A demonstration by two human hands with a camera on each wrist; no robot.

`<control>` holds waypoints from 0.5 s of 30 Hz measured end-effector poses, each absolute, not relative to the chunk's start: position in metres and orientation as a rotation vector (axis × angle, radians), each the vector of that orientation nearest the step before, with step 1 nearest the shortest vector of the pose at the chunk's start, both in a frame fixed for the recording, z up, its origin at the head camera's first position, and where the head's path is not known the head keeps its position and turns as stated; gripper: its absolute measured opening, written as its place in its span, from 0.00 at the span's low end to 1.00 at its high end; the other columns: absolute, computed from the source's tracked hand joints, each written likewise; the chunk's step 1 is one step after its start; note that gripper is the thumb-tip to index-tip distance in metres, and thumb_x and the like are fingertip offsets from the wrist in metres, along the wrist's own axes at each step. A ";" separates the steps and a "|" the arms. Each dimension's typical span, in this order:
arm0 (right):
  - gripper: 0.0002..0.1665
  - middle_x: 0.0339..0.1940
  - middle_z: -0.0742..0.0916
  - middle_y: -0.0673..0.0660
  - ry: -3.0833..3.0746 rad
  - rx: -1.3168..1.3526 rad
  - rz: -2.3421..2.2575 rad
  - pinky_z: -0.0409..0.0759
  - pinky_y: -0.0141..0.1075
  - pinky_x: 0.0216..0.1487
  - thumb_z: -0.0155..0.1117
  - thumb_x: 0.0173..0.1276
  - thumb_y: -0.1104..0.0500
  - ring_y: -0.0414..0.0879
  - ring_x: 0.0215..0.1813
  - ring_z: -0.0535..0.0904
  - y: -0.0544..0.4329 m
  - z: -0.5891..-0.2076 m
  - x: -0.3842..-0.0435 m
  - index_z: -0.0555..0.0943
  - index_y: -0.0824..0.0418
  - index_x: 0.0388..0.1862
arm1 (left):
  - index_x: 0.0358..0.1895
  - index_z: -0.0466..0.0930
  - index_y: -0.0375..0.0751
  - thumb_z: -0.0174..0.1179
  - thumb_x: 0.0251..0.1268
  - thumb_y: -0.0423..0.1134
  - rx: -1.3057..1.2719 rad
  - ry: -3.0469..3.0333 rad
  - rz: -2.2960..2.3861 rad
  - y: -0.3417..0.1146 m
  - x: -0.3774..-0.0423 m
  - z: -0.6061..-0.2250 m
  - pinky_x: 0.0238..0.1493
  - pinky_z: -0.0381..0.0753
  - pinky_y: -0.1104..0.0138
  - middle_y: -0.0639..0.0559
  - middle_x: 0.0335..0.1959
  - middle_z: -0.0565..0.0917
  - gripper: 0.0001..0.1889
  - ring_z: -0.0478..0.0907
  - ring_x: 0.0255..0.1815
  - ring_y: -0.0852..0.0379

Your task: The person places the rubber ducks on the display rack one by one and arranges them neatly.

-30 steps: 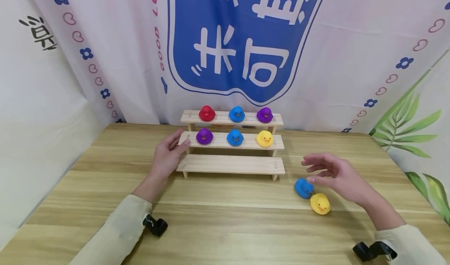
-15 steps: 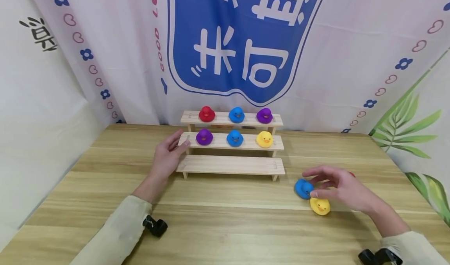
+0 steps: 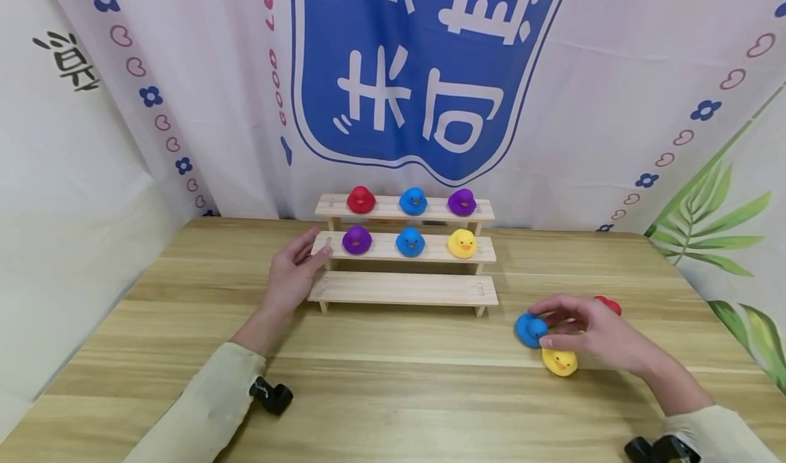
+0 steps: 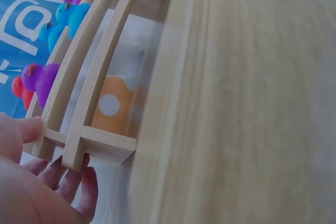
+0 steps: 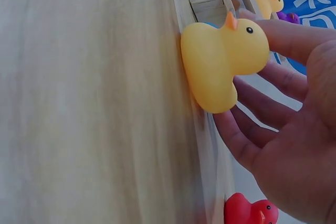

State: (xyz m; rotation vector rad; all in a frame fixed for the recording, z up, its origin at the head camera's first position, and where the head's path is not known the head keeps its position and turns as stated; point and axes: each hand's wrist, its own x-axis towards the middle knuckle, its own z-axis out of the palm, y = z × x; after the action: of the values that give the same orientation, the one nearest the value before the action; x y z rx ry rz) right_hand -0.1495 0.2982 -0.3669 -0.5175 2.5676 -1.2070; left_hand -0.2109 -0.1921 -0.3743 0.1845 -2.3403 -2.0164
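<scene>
At the left end of the three-step wooden stand [image 3: 402,289], my left hand [image 3: 295,272] grips the side, thumb on the middle step. The left wrist view shows its fingers [image 4: 68,182] curled around the stand's end. My right hand [image 3: 589,330] hovers at a blue rubber duck [image 3: 527,329] on the table, thumb and fingers apart on either side of its head; contact is unclear. A yellow rubber duck [image 3: 559,363] sits just below that hand, and in the right wrist view it covers the fingertips. Behind the hand lies a red rubber duck [image 3: 608,305], partly hidden.
The top step bears a red duck [image 3: 361,200], a blue duck [image 3: 413,201] and a purple duck [image 3: 462,202]. On the middle step sit another purple duck [image 3: 357,240], blue duck [image 3: 410,242] and yellow duck [image 3: 462,243]. A printed curtain [image 3: 245,108] hangs behind the table.
My right hand has come down and slightly forward to the blue duck, uncovering part of the red duck behind it. The left hand and the stand have stayed put.
</scene>
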 end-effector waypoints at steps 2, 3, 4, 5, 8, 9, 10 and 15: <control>0.25 0.62 0.88 0.59 2.579 -0.506 -1.192 0.88 0.29 0.54 0.76 0.71 0.53 0.41 0.56 0.85 0.297 -0.367 -0.150 0.83 0.58 0.63 | 0.83 0.62 0.54 0.63 0.79 0.45 0.187 -2.341 -2.013 -0.192 -0.211 -0.374 0.75 0.78 0.63 0.48 0.87 0.59 0.34 0.64 0.84 0.47; 0.24 0.61 0.88 0.59 2.582 -0.501 -1.188 0.88 0.29 0.54 0.76 0.71 0.52 0.41 0.56 0.85 0.296 -0.367 -0.151 0.84 0.58 0.63 | 0.83 0.62 0.53 0.63 0.79 0.45 0.188 -2.341 -2.012 -0.192 -0.210 -0.374 0.76 0.77 0.62 0.48 0.87 0.59 0.34 0.65 0.84 0.47; 0.24 0.61 0.89 0.58 2.588 -0.498 -1.180 0.88 0.29 0.54 0.76 0.71 0.52 0.42 0.56 0.86 0.295 -0.367 -0.151 0.84 0.58 0.62 | 0.83 0.62 0.53 0.63 0.79 0.45 0.191 -2.341 -2.010 -0.192 -0.210 -0.374 0.76 0.77 0.62 0.47 0.87 0.59 0.34 0.65 0.84 0.47; 0.23 0.61 0.89 0.58 2.593 -0.498 -1.175 0.88 0.29 0.54 0.75 0.71 0.52 0.42 0.56 0.86 0.295 -0.367 -0.151 0.84 0.57 0.62 | 0.83 0.62 0.54 0.63 0.79 0.45 0.190 -2.341 -2.009 -0.192 -0.210 -0.374 0.76 0.77 0.61 0.47 0.87 0.59 0.34 0.65 0.84 0.47; 0.22 0.59 0.89 0.57 2.613 -0.487 -1.156 0.88 0.29 0.53 0.75 0.72 0.51 0.42 0.55 0.85 0.293 -0.368 -0.153 0.85 0.56 0.61 | 0.83 0.63 0.54 0.63 0.79 0.45 0.192 -2.343 -2.006 -0.192 -0.210 -0.374 0.77 0.76 0.60 0.48 0.87 0.59 0.34 0.65 0.84 0.47; 0.22 0.58 0.89 0.56 2.620 -0.480 -1.148 0.88 0.29 0.53 0.75 0.72 0.51 0.42 0.55 0.85 0.293 -0.368 -0.153 0.85 0.56 0.61 | 0.83 0.62 0.54 0.63 0.79 0.45 0.189 -2.344 -2.006 -0.192 -0.210 -0.374 0.77 0.76 0.60 0.48 0.87 0.59 0.34 0.64 0.84 0.47; 0.22 0.58 0.89 0.56 2.624 -0.474 -1.143 0.88 0.29 0.52 0.75 0.72 0.51 0.43 0.54 0.84 0.293 -0.368 -0.153 0.85 0.56 0.61 | 0.83 0.63 0.54 0.64 0.79 0.45 0.187 -2.344 -2.005 -0.192 -0.210 -0.374 0.78 0.76 0.59 0.48 0.87 0.59 0.34 0.64 0.84 0.47; 0.25 0.55 0.89 0.56 2.618 -0.443 -1.127 0.87 0.30 0.51 0.77 0.69 0.49 0.46 0.54 0.83 0.291 -0.369 -0.155 0.85 0.55 0.61 | 0.83 0.62 0.52 0.64 0.79 0.45 0.187 -2.343 -2.009 -0.192 -0.210 -0.375 0.76 0.77 0.62 0.48 0.87 0.59 0.35 0.64 0.84 0.47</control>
State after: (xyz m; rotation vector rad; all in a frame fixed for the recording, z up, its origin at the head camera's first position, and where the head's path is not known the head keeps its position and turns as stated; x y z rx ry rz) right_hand -0.1550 0.2909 -0.3694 -0.4427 2.6179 -1.1271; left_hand -0.2102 -0.1924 -0.3747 0.1867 -2.3426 -2.0093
